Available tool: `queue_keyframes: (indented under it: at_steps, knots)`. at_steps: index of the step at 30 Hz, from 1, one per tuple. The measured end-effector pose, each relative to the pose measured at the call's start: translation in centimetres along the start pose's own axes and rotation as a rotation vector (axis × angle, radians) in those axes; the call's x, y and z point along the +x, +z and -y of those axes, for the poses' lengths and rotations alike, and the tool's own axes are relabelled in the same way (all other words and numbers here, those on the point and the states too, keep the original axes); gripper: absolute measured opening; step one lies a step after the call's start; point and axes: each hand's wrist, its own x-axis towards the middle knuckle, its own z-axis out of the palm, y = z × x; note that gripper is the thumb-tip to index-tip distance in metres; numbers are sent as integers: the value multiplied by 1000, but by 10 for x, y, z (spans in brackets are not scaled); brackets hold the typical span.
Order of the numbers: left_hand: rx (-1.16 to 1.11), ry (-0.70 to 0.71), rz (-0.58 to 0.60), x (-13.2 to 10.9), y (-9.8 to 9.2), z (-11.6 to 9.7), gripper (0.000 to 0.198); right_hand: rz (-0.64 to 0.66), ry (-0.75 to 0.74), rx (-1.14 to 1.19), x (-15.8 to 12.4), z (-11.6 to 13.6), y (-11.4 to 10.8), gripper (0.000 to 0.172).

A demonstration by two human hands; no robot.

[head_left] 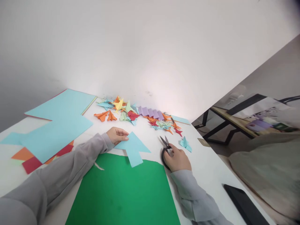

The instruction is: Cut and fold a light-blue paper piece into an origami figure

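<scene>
My left hand (117, 135) pinches the left corner of a light blue paper piece (134, 148), which has a triangular top and a narrower strip hanging below. The strip's lower end lies over the far edge of a green sheet (126, 190). On the right, my right hand (177, 157) is wrapped round the black handles of a pair of scissors (167, 147). Their blades are parted and point away from me, apart from the paper. A small folded blue paper figure (186, 143) lies just beyond my right hand.
Folded paper figures (119, 104) in several colours line the wall, beside a pleated purple strip (151, 112). Large blue sheets (61, 131) cover the left, over red (32, 164) and orange scraps. A black phone-like slab (243, 203) lies near the right edge. Beyond stands another table (234, 120).
</scene>
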Motion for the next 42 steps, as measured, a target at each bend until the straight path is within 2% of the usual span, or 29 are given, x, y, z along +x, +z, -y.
queue_keyframes:
  at_steps: [3,8,10,12,13,15,17,19,21,22,25,26,28,30,32,35,37,39,41,42]
  knots:
    - [44,-2,-59,-4,5,-4,34,-11,-49,-160,-6,-5,-4,45]
    - [114,-44,-81,-13,10,-10,39,-90,-59,-219,-15,-8,-6,39]
    - [156,-37,-85,-15,10,-12,38,-183,-102,-171,-18,-3,-9,35]
    - [196,-19,-80,-17,9,-13,38,-255,-249,36,-22,8,-13,32]
    - [215,-8,-71,-18,8,-14,37,-218,-360,213,-24,16,-15,32]
    - [262,8,-51,-19,7,-16,35,34,-497,590,-29,35,-14,33]
    - [331,13,-34,-22,5,-18,32,278,-473,848,-33,56,-9,34]
    - [418,3,-19,-25,2,-22,28,458,-442,993,-34,75,1,32]
    - [501,5,-8,-30,-3,-27,25,562,-399,1040,-33,89,10,24]
    - [551,6,-6,-33,-8,-32,23,546,-387,1031,-31,94,13,20]
    - [824,14,91,-42,-28,-53,9,370,-400,962,-23,99,17,12]
    - [1019,25,129,-45,-37,-62,3,325,-397,955,-20,99,18,11]
    - [1438,-12,174,-50,-54,-82,9,274,-368,975,-13,97,18,12]
    - [1742,-112,134,-52,-68,-101,13,256,-327,1016,-7,95,19,14]
    - [1867,-183,53,-52,-78,-114,14,247,-303,1047,-4,93,21,16]
    - [1797,-186,20,-48,-77,-116,30,218,-300,1061,-1,92,23,16]
    - [1641,-48,-52,-46,-65,-108,24,170,-309,1056,-2,93,23,17]
    - [1397,127,-146,-41,-44,-95,17,105,-318,1064,-3,95,22,19]
    - [1025,185,-215,-35,-16,-81,31,23,-328,1099,-5,98,20,20]
    - [797,169,-262,-32,-3,-74,41,-24,-342,1124,-5,100,19,20]
